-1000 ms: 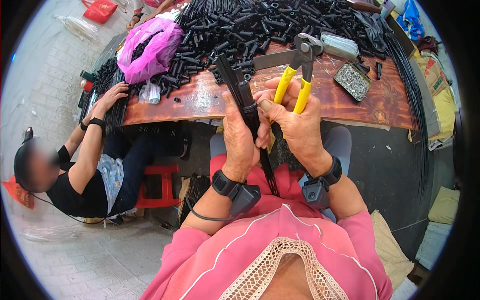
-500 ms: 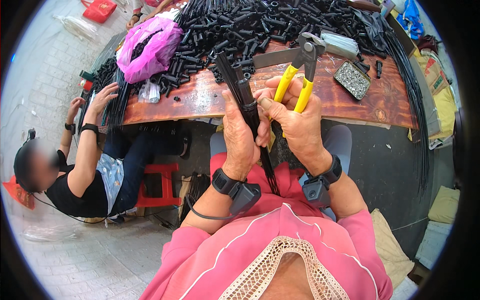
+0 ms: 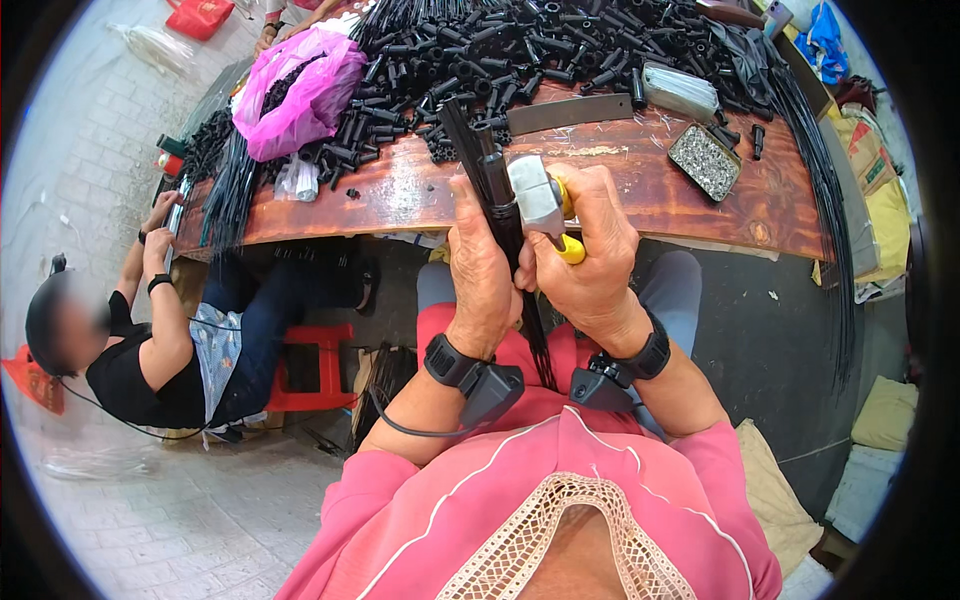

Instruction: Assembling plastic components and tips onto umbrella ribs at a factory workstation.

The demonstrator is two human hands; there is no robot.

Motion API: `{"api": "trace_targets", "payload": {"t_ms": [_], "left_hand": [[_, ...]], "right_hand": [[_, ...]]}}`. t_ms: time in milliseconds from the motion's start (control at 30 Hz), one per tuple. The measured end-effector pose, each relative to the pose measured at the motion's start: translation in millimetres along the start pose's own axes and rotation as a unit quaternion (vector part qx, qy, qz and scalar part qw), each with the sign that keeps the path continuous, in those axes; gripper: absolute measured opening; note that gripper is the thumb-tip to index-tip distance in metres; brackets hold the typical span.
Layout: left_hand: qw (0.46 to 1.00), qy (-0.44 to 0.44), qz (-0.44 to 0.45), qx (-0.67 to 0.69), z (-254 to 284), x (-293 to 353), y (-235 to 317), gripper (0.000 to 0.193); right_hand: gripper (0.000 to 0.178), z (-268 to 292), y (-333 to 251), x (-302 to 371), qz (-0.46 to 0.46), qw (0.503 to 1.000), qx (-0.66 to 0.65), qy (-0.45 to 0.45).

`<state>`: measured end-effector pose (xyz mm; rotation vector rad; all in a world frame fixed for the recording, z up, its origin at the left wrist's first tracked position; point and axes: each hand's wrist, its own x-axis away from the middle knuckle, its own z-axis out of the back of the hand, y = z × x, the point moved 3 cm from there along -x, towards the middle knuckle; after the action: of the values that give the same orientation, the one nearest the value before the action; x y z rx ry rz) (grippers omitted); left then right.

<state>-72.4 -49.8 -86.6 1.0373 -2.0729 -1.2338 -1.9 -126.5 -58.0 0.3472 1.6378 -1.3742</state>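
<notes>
My left hand [image 3: 478, 275] is closed round a bundle of thin black rods [image 3: 468, 145], which stands tilted in front of my chest with its lower ends near my lap. Among the rods, at the upper end, a thick black ribbed tube [image 3: 494, 178] sticks up. In my right hand [image 3: 592, 250] is a pair of pliers [image 3: 538, 198] with yellow handles, mostly covered by my fingers. Its broad metal head lies right beside the tube's collar; whether the jaws touch it I cannot tell. My hands nearly meet below the pliers.
Heaps of black tubular parts [image 3: 480, 60] cover the back of the wooden table [image 3: 640, 205]. A tin of small metal bits [image 3: 706, 162], a flat metal bar [image 3: 570, 114] and a pink bag [image 3: 275, 135] are there too. At the left sits a co-worker [image 3: 165, 350] beside a red stool [image 3: 325, 360].
My right hand has turned the pliers from upright down toward me, with the head now against the bundle's side. My left hand stays put. The co-worker's hands have come lower and closer together.
</notes>
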Motion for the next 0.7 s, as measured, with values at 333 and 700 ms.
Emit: {"api": "trace_targets", "payload": {"t_ms": [333,700], "left_hand": [[0.993,-0.083,0.075,0.033,0.4,3.1,-3.0,0.079],[0.985,-0.139,0.097,0.028,-4.5,6.1,-0.2,0.083]], "right_hand": [[0.025,1.3,8.7,10.4,-0.264,0.929,-0.257,0.034],[0.026,13.0,21.0,-5.0,-0.293,0.874,-0.375,-0.102]]}}
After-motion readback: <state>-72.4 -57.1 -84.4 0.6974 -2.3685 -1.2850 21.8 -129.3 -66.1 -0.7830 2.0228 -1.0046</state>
